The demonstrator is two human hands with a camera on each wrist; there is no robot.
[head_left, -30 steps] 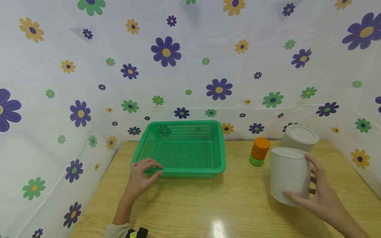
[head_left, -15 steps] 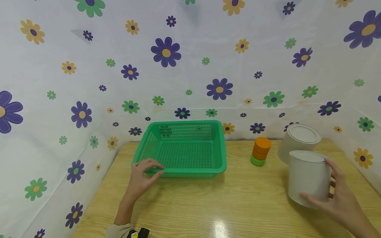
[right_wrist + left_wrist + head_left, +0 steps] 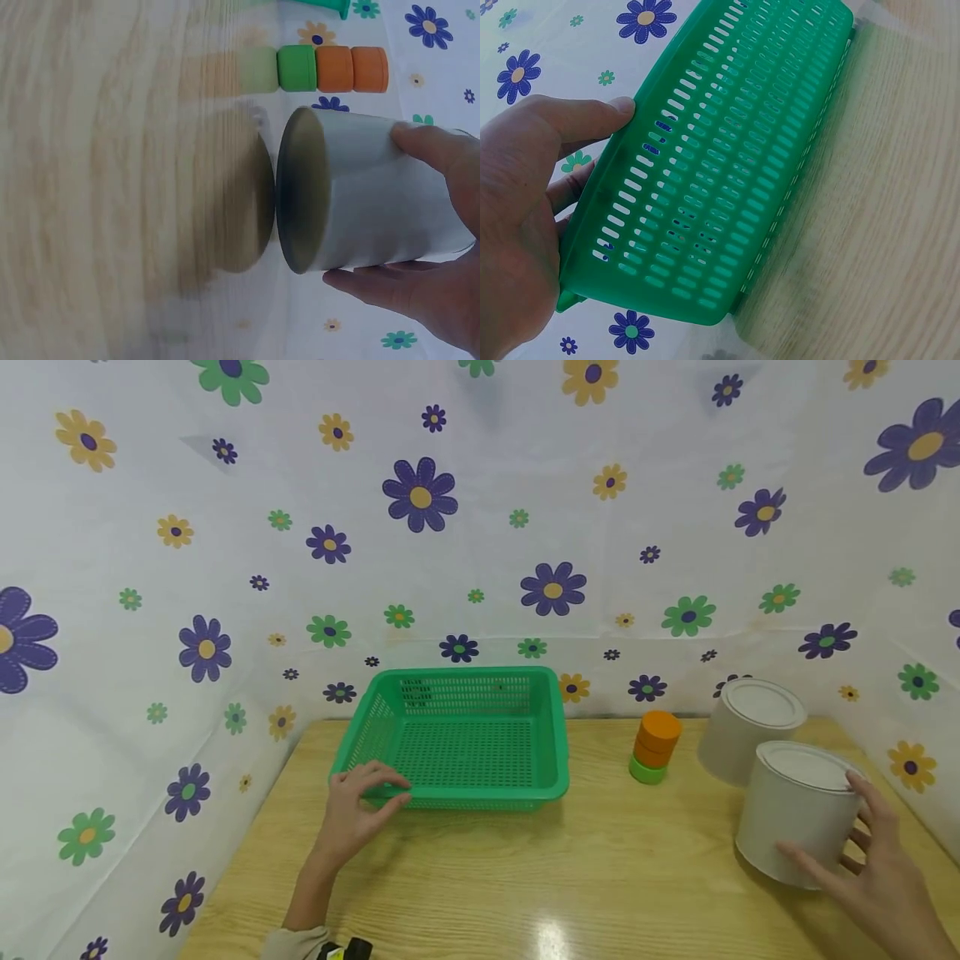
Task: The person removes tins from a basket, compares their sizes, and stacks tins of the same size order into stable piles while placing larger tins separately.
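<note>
My left hand [image 3: 360, 810] pinches the near left rim of a green perforated plastic basket [image 3: 555, 789]. The left wrist view has the thumb over the basket's rim [image 3: 622, 135], the other fingers partly hidden behind it. At the right, my right hand [image 3: 877, 868] grips a pale grey-white lidded can [image 3: 802, 814] from its right side, thumb in front and fingers behind. The held can [image 3: 390, 195] leans slightly, its base close over the wooden table in the right wrist view. A second matching can [image 3: 742, 735] stands just behind it.
Left of the cans stands a short stack of round pieces, orange ones [image 3: 657, 739] above a green one [image 3: 647, 770]. The wooden table [image 3: 480, 877] backs onto a white sheet [image 3: 487, 552] printed with flowers, which also runs along both sides.
My right hand has carried the can to the right, from beside the orange and green stack to in front of the second can. My left hand stays at the basket's rim.
</note>
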